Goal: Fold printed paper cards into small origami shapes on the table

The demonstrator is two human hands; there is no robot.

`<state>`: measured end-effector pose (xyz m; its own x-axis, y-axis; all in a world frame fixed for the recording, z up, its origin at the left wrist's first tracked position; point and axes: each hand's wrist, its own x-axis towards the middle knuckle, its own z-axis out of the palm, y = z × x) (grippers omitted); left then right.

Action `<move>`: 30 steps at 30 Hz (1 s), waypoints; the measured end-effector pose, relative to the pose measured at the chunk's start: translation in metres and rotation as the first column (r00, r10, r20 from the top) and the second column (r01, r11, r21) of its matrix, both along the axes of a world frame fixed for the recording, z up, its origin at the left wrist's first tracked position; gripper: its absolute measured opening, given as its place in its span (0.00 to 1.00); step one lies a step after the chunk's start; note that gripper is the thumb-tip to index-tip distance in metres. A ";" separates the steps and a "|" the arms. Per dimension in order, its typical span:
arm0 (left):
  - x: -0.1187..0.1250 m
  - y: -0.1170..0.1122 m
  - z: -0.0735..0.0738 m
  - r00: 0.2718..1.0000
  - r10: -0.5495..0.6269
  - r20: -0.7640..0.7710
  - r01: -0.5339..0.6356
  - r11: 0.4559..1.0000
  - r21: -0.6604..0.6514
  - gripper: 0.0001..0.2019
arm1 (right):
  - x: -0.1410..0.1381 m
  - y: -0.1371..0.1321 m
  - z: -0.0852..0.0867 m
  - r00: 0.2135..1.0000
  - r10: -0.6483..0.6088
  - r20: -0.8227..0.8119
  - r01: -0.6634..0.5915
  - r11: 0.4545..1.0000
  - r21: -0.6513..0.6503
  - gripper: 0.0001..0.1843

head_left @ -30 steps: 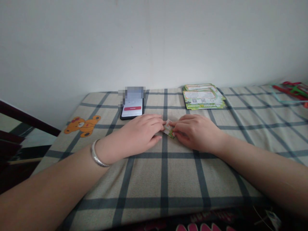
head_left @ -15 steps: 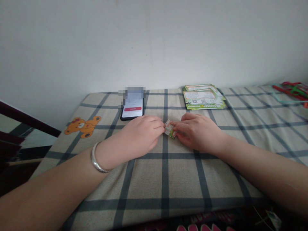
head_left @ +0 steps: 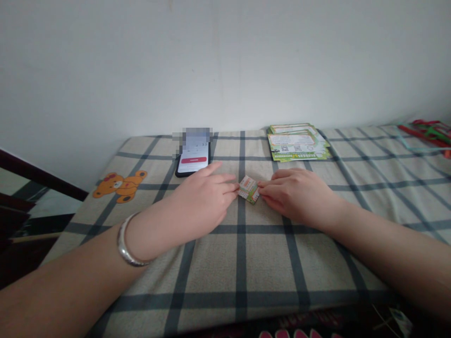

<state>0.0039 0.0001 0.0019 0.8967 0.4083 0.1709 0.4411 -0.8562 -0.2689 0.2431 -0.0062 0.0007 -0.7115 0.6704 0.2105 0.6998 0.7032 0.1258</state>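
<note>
A small folded piece of printed paper [head_left: 249, 189], white, green and orange, lies on the checked cloth between my hands. My right hand [head_left: 294, 195] pinches its right corner between thumb and fingers. On the other side, my left hand [head_left: 200, 199] has its fingers spread, palm down, with a silver bangle at the wrist. One left fingertip is close to the paper's left corner; I cannot tell whether it touches. Just beyond the left hand lies a phone [head_left: 193, 161] with a lit screen and a red button on it.
A stack of printed leaflets [head_left: 298, 142] sits at the back right, near the wall [head_left: 225, 65]. Red and green items [head_left: 431, 131] lie at the far right. A bear-shaped sticker or cutout [head_left: 120, 186] is on the checked tablecloth [head_left: 211, 272] at the left.
My left hand has drawn slightly left off the folded paper, its fingers spreading. More of the paper shows now. My right hand has moved a little to the right, still at the paper's corner.
</note>
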 end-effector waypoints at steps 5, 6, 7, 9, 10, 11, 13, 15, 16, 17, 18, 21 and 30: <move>0.001 -0.002 -0.001 0.997 0.044 0.058 -0.044 0.999 -0.006 0.16 | -0.001 -0.004 -0.002 0.999 0.017 0.048 -0.019 0.999 0.046 0.13; 0.001 -0.002 -0.002 0.997 0.045 0.063 -0.044 0.999 -0.016 0.16 | -0.001 -0.005 -0.002 0.998 0.038 0.055 -0.041 0.997 0.059 0.14; 0.000 -0.001 -0.003 0.997 0.044 0.067 -0.042 0.999 -0.024 0.16 | -0.001 -0.005 -0.003 0.996 0.055 0.064 -0.059 0.996 0.067 0.14; -0.001 0.002 -0.004 0.996 0.032 0.080 -0.030 0.999 -0.030 0.16 | 0.000 -0.006 -0.006 0.994 0.069 0.081 -0.075 0.994 0.073 0.15; -0.002 0.004 -0.005 0.996 0.023 0.082 -0.020 0.999 -0.035 0.17 | 0.000 -0.006 -0.007 0.994 0.070 0.084 -0.077 0.994 0.075 0.15; -0.003 0.006 -0.005 0.996 0.017 0.083 -0.014 0.999 -0.044 0.17 | 0.001 -0.006 -0.008 0.994 0.071 0.083 -0.078 0.994 0.077 0.16; -0.005 0.011 -0.006 0.996 0.014 0.084 -0.007 0.996 -0.086 0.17 | 0.001 -0.005 -0.010 0.994 0.069 0.082 -0.076 0.994 0.084 0.18; -0.006 0.015 -0.006 0.995 0.029 0.093 -0.015 0.989 -0.145 0.17 | 0.000 -0.004 -0.011 0.995 0.061 0.085 -0.069 0.993 0.096 0.20; -0.007 0.017 -0.007 0.994 0.036 0.102 -0.018 0.985 -0.171 0.17 | -0.001 -0.003 -0.012 0.995 0.054 0.087 -0.063 0.993 0.102 0.21; -0.007 0.017 -0.007 0.993 0.039 0.111 -0.017 0.981 -0.193 0.17 | -0.002 -0.003 -0.012 0.995 0.047 0.090 -0.057 0.993 0.108 0.22; -0.008 0.018 -0.007 0.993 0.040 0.115 -0.014 0.977 -0.210 0.17 | -0.003 -0.003 -0.012 0.995 0.044 0.094 -0.054 0.992 0.111 0.22; -0.006 0.014 -0.008 0.992 0.044 0.114 -0.018 0.974 -0.225 0.17 | -0.005 -0.001 -0.014 0.994 0.040 0.100 -0.051 0.992 0.111 0.23; 0.000 0.003 -0.002 0.994 0.102 0.026 -0.094 0.969 -0.228 0.18 | -0.005 0.000 -0.013 0.994 0.042 0.099 -0.050 0.996 0.075 0.23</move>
